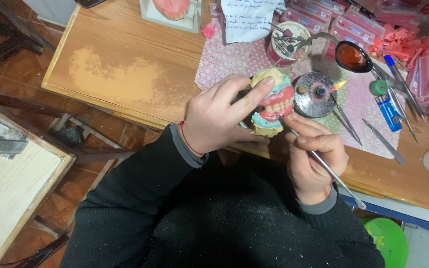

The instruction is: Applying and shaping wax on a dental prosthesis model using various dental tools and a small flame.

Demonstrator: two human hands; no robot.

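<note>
Left hand [220,115] wraps my denture model [273,101]; right hand [315,155] pinches a metal wax tool [323,166], tip touching it, lit burner [315,94] just beyond.

The left half of the surface [120,74] lies bare wood up to its left edge and near corner, so a hand passes freely there. Toward the right edge the way is crowded: a lit burner [316,94] with its flame, a tin of tools [286,44], loose metal instruments [368,129], a blue lighter [387,111] and pink boxes [423,64] along the far right corner.
</note>
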